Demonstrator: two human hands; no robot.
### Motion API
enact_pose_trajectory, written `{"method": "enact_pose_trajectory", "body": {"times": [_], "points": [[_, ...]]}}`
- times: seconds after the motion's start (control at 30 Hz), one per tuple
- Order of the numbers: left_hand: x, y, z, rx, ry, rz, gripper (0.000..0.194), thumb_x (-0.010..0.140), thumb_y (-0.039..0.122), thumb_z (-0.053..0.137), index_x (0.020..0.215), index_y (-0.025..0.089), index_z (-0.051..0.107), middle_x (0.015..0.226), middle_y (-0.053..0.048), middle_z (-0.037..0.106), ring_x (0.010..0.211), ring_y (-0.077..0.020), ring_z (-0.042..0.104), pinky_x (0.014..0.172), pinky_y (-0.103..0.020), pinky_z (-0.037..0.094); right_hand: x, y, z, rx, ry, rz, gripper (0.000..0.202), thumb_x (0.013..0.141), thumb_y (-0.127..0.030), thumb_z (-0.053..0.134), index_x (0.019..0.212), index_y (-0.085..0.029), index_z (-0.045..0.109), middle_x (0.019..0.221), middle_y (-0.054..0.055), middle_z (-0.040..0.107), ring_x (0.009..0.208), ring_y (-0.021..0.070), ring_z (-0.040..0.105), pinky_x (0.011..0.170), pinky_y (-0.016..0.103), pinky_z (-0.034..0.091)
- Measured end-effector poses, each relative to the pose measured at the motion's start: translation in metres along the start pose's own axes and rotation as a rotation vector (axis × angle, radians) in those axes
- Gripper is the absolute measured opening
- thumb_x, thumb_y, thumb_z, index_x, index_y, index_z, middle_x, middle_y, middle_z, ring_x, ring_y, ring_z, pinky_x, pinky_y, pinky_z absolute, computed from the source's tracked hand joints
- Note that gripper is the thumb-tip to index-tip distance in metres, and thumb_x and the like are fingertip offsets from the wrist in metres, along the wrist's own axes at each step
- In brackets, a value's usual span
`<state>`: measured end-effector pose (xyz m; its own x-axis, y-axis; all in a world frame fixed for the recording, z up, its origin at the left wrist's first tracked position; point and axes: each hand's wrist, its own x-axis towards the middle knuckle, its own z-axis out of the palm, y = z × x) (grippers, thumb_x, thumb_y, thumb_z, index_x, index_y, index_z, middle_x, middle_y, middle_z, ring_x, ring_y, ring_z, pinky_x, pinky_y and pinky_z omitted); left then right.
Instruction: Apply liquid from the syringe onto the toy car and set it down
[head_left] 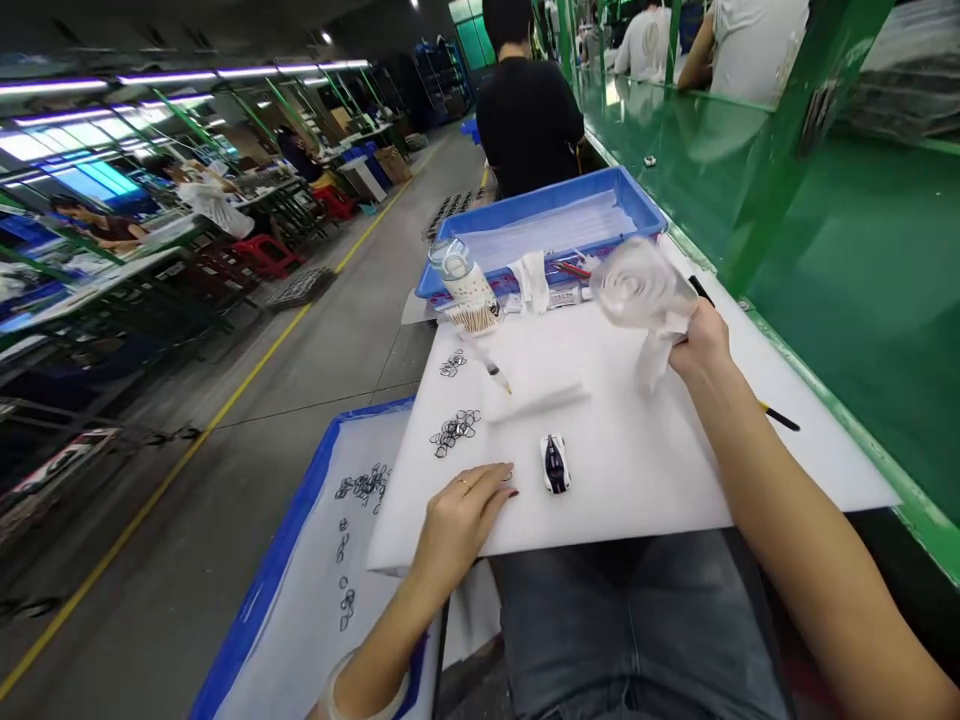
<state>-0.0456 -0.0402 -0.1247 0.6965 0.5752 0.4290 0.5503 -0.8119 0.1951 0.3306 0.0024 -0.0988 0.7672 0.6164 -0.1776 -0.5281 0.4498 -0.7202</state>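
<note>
Right now: right hand [701, 340] gripping clear bottle [637, 285] w/ tissue at 1 o'clock, left hand [457, 520] flat, fingers together beside toy car [555, 463]; could drip onto white board [675, 470] if tilted.

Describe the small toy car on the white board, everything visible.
The toy car is a small die-cast-looking model, white body with a dark navy or black centre running along roof and hood. It sits upright on its wheels on the white board, lengthwise pointing away from the person. Nothing touches it; the left hand rests flat on the board just beside it, fingertips close but apart. Finer details are too small to tell.
</note>
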Motion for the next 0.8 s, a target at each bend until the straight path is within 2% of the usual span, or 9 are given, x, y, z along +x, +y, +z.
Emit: {"method": "enact_pose_trajectory", "body": {"times": [0.1,0.23,0.43,0.57,0.67,0.8], "points": [[0.002,-0.006,-0.017,-0.066,-0.06,-0.003,0.028,0.099,0.03,0.054,0.122,0.017,0.064,0.11,-0.008,0.073,0.088,-0.0181,0.073,0.085,-0.03,0.062,-0.005,-0.004,0.006,0.026,-0.009,0.094,0.013,0.08,-0.016,0.045,0.068,-0.02,0.045,0.06,-0.003,0.047,0.05,0.0101,0.047,0.049,0.021,0.049],[0.01,-0.014,-0.031,-0.038,-0.114,0.033,0.024,0.098,0.028,0.055,0.114,0.018,0.069,0.104,-0.006,0.075,0.091,-0.0192,0.073,0.087,-0.031,0.062,-0.012,-0.01,0.009,0.086,-0.035,0.123,0.017,0.08,-0.011,0.044,0.066,-0.02,0.044,0.061,-0.003,0.048,0.052,0.0092,0.047,0.05,0.019,0.05],[0.021,-0.013,-0.019,-0.041,-0.165,0.115,0.026,0.1,0.029,0.052,0.112,0.017,0.072,0.099,-0.007,0.077,0.087,-0.0194,0.074,0.078,-0.032,0.063,-0.005,-0.011,0.001,0.091,-0.101,0.063,0.021,0.08,-0.012,0.048,0.063,-0.021,0.041,0.064,-0.002,0.047,0.062,0.0114,0.054,0.058,0.021,0.054],[0.024,-0.017,-0.014,-0.046,-0.171,0.11,0.026,0.1,0.031,0.052,0.103,0.018,0.074,0.094,-0.006,0.077,0.083,-0.0204,0.074,0.074,-0.033,0.063,0.004,-0.01,-0.007,0.051,-0.156,0.069,0.02,0.079,-0.015,0.052,0.063,-0.021,0.042,0.066,-0.002,0.05,0.069,0.0134,0.059,0.065,0.026,0.057],[0.026,-0.019,-0.014,-0.062,-0.176,0.087,0.028,0.1,0.034,0.052,0.106,0.016,0.073,0.094,-0.007,0.077,0.08,-0.0198,0.074,0.072,-0.032,0.063,0.009,-0.007,-0.009,0.019,-0.143,0.06,0.017,0.079,-0.014,0.048,0.065,-0.022,0.043,0.066,-0.001,0.051,0.072,0.014,0.06,0.07,0.028,0.058],[0.028,-0.018,-0.014,-0.08,-0.169,0.045,0.025,0.099,0.032,0.055,0.108,0.015,0.071,0.094,-0.007,0.076,0.079,-0.0188,0.073,0.071,-0.031,0.061,0.016,-0.006,-0.011,-0.21,-0.173,-0.17,0.014,0.081,-0.02,0.045,0.068,-0.022,0.042,0.067,0.0,0.05,0.074,0.0163,0.06,0.071,0.032,0.057]]}}
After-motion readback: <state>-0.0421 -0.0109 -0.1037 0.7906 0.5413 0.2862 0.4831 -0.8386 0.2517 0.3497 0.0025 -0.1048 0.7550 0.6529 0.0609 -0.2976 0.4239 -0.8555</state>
